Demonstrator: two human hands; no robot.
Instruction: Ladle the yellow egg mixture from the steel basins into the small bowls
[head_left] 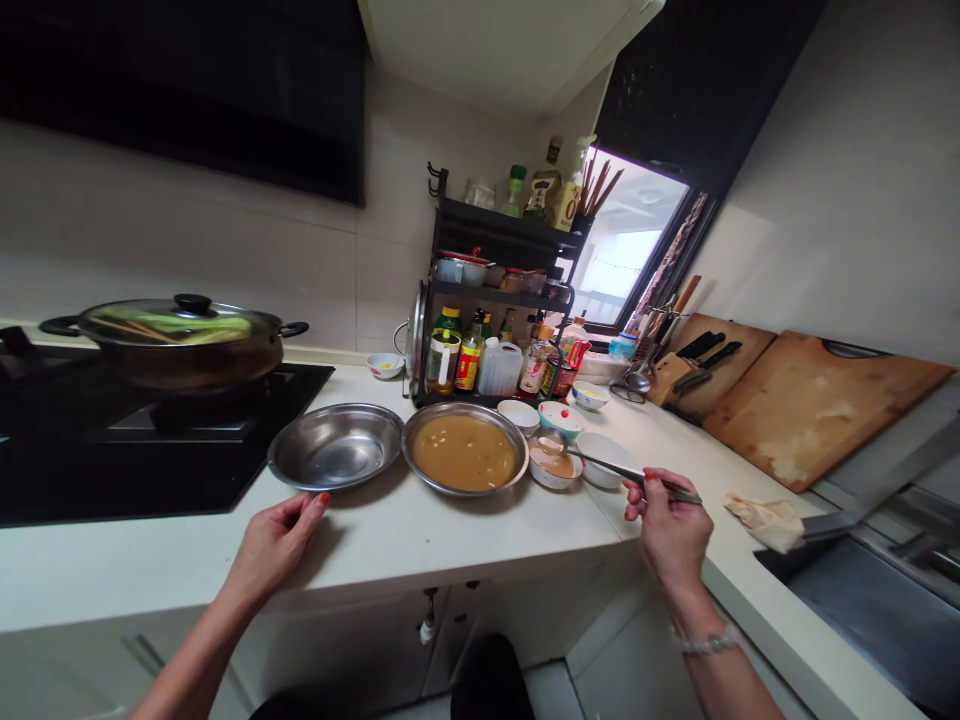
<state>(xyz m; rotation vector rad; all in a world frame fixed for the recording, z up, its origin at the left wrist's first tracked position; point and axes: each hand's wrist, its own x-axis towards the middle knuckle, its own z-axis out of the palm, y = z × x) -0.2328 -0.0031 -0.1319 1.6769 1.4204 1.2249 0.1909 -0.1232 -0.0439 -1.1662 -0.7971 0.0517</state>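
Note:
My right hand (670,528) pinches the handle of a long metal spoon (600,463). The spoon's bowl rests over a small bowl of brown sauce (555,467). My left hand (279,538) lies on the white counter (420,540), its fingers loosely curled and empty, just in front of an empty steel dish (335,447). Beside that dish on the right stands a second steel dish filled with yellow-brown liquid (463,452).
A lidded wok with greens (180,340) sits on the black hob (112,440) at left. Behind the dishes stand a black rack of bottles (495,300) and several small bowls (559,415). Cutting boards (817,400), a knife block (679,370) and a cloth (765,518) are at right, near the sink (877,610).

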